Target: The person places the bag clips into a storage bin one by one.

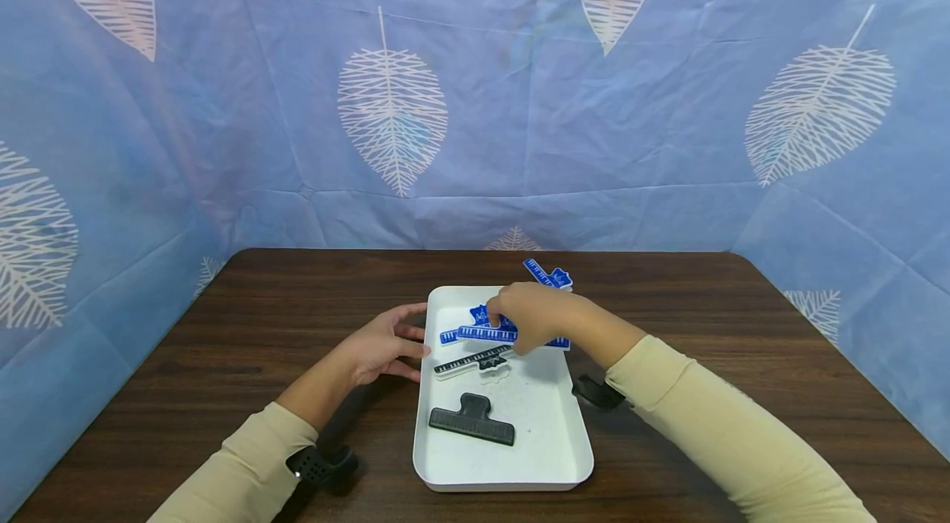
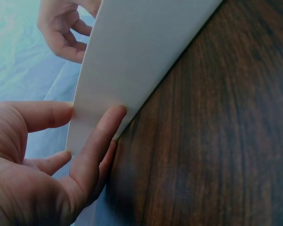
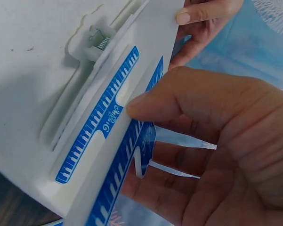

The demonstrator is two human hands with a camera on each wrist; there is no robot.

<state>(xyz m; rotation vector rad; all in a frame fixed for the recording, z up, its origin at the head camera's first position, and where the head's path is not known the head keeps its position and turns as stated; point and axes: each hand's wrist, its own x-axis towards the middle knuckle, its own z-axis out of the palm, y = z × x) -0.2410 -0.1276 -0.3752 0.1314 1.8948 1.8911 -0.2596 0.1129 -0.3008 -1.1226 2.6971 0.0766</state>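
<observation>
A white tray (image 1: 512, 469) lies on the table with several piano-key-patterned clips in it. My right hand (image 1: 538, 313) reaches over its far half and pinches a blue clip (image 3: 115, 176) between thumb and fingers. Beside that clip, another blue clip (image 3: 96, 127) lies flat in the tray, close to my thumb tip. Nearer to me are a black-and-white clip (image 1: 472, 360) and a plain black clip (image 1: 472, 420). My left hand (image 1: 378, 346) touches the tray's left wall with its fingertips, its fingers spread; the wall (image 2: 132, 52) fills much of the left wrist view.
One more blue clip (image 1: 547, 274) sits at the far right corner, beyond the tray. The brown wooden table (image 1: 742, 341) reaches back to a blue cloth (image 1: 519, 135) printed with white leaves. Black bands show at both wrists.
</observation>
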